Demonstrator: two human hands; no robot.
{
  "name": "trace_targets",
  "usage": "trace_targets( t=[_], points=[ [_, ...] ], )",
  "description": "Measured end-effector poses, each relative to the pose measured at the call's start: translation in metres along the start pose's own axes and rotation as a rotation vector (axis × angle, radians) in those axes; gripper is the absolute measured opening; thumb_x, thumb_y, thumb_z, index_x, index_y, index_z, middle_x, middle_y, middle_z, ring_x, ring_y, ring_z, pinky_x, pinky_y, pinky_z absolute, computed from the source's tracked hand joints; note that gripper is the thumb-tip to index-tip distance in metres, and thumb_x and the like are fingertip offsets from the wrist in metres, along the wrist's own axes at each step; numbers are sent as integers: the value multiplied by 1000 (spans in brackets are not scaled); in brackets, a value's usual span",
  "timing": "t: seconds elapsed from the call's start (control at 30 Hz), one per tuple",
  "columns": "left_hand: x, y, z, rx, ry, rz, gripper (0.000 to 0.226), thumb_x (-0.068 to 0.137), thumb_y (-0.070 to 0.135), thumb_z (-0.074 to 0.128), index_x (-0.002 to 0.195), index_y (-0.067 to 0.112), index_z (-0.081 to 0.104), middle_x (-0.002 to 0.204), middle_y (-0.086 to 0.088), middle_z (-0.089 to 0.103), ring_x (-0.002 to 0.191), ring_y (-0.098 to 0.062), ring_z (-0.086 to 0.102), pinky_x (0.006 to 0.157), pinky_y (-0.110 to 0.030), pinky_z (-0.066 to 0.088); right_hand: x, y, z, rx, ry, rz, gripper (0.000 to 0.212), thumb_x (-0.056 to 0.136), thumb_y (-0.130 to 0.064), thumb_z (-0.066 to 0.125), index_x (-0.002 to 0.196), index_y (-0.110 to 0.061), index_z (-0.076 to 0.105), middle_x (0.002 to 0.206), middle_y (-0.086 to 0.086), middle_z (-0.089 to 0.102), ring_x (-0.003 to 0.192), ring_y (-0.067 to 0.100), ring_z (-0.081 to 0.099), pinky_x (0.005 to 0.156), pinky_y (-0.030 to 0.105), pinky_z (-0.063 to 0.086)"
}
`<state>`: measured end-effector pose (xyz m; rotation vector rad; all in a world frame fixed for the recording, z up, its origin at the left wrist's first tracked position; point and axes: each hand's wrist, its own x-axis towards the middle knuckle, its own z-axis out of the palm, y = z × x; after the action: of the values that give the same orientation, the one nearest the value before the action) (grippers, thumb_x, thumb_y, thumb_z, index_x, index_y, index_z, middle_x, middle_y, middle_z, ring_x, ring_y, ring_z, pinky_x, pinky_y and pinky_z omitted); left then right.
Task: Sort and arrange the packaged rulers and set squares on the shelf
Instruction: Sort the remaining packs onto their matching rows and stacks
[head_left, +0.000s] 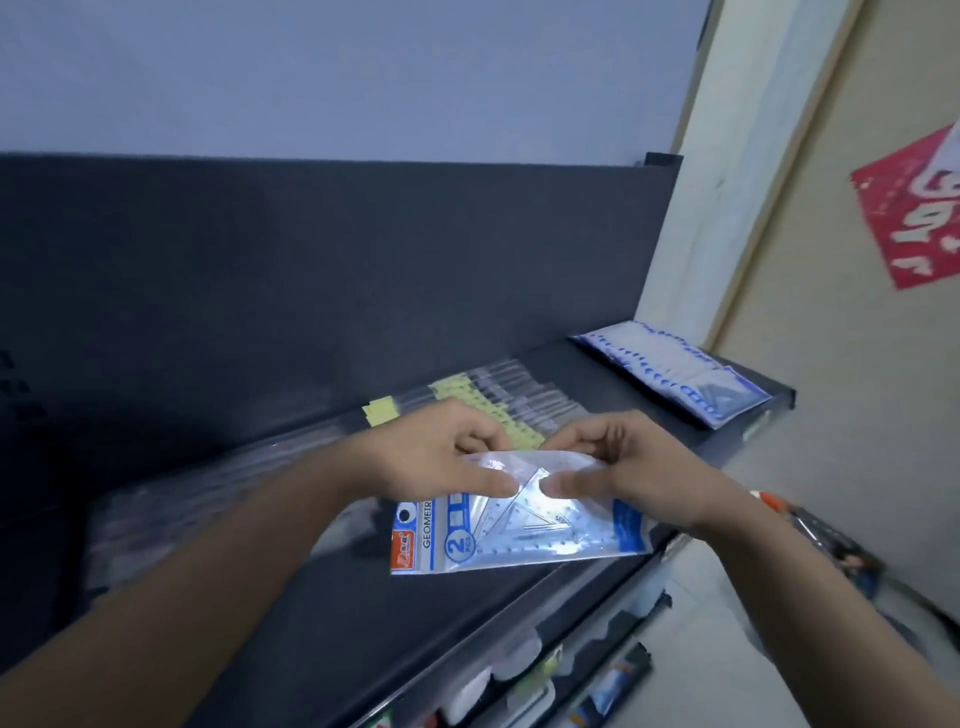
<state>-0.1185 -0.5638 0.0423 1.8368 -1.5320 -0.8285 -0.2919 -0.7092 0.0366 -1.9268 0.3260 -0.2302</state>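
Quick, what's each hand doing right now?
Left hand: pinches the set square packet at its top edge.
Right hand: pinches the same packet beside it.

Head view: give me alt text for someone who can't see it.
The left hand and right hand pinch the upper edge of a set-square pack over a dark shelf. Behind it lie packaged rulers with yellow labels; a stack of blue packs sits at the shelf's far right end.
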Motion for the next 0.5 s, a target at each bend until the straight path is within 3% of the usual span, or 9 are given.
trace_targets(
  t=[0.13,0.27,0.37,0.5],
  points=[
    [86,31,33,-62,13,42,12,86,24,72,89,13,68,94,-11,74,82,-21,71,80,-39,54,-12,34,-84,-14,168,4,13,69,-11,82,77,-9,71,65,-3,67,57,5,59,54,12,43],
    [192,57,76,-112,103,18,17,85,18,73,93,4,67,89,-9,74,73,-8,64,73,-26,50,-3,84,-191,-102,232,-19,13,68,-12,82,74,-9,71,67,-6,67,62,3,59,59,11,42],
    [273,72,105,-160,198,-28,15,85,13,72,95,5,64,76,0,69,56,5,57,58,-9,43,21,130,-265,-158,188,-40,19,69,-13,83,84,-7,72,72,-2,68,64,6,59,62,16,44],
    [357,79,132,-60,334,-150,18,83,21,73,97,19,61,68,9,59,46,4,47,50,-11,37,63,183,-340,-281,42,-66,34,69,-24,85,99,-18,70,97,3,70,86,19,65,75,30,50]
  ],
)
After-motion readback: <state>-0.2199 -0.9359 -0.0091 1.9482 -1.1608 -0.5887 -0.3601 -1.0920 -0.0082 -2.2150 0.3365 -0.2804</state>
